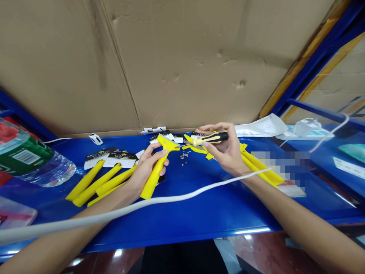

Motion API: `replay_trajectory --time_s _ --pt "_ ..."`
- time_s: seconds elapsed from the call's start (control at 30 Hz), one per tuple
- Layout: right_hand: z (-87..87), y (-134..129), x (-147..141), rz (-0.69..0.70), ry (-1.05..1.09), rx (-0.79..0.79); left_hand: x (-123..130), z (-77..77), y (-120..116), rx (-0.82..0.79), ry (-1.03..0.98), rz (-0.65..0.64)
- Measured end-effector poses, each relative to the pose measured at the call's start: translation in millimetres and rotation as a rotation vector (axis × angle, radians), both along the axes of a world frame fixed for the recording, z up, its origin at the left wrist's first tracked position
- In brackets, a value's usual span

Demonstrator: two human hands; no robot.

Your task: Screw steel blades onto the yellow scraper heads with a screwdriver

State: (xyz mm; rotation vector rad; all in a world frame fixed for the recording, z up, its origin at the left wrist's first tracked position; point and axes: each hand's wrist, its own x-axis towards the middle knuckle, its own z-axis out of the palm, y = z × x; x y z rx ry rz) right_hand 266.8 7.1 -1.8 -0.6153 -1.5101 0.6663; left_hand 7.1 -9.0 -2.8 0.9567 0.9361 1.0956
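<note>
My left hand (148,161) is closed around a yellow plastic scraper (155,175), its wide head up and its handle slanting down toward me. In my right hand (229,150) is a screwdriver (212,139) with a black and cream handle, lying nearly level. Its shaft points left, and the tip meets or almost meets the scraper's head; I cannot tell whether it sits in a screw. Small loose screws and nuts (185,155) are scattered on the blue shelf (194,205) between my hands. More yellow pieces (199,149) lie behind the screwdriver.
Several yellow scrapers (94,186) with black-and-white cards (119,160) lie left. Yellow handles (261,167) lie right. A large bottle (31,156) stands at far left. A white cable (182,196) crosses in front of my forearms. Cardboard (182,68) walls the back.
</note>
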Motion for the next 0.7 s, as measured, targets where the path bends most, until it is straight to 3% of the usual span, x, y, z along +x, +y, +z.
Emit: replay_trajectory --time_s 0.2,0.33,0.4,0.57,0.7 --pt "-1.5 -0.9 -0.6 -0.133 -0.044 0.058 -1.5 -3.1 2.4 0.003 -0.014 0.011" --pt "-2.2 -0.7 0.6 0.035 -0.004 -0.001 -1.1 -0.9 1.7 -0.011 -0.003 -0.005" --pt "-2.5 -0.2 1.3 0.056 -0.007 -0.025 -0.5 0.4 1.1 0.003 -0.013 0.009" --pt "-0.4 0.5 2.3 -0.156 -0.029 0.01 0.6 2.9 -0.6 0.0 0.005 -0.01" --pt "2.6 -0.2 1.3 -0.002 -0.003 0.003 0.9 4.1 -1.4 -0.003 0.022 -0.02"
